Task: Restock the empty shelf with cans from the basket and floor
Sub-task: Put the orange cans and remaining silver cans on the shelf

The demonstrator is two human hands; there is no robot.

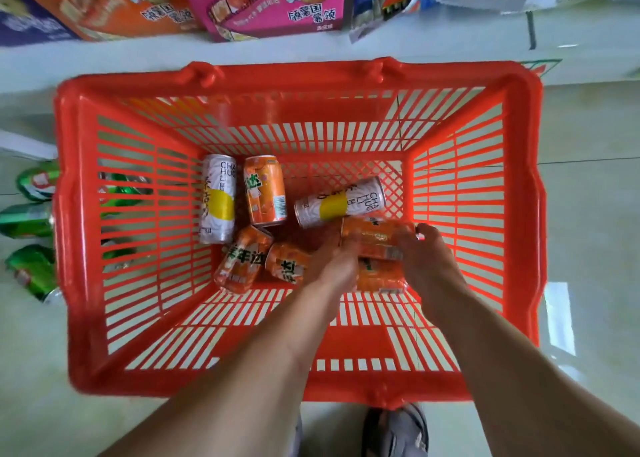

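bare forearms (512, 363), seemingly grey shoe (398, 430)

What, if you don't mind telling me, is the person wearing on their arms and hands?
Nothing shows on them: both forearms are bare up to the bottom edge of the picture, with no sleeves, gloves, watch or bracelet in view. The left hand and right hand are ungloved and blurred. A fingertip of the right hand carries a small pale reddish mark, too blurred to identify.
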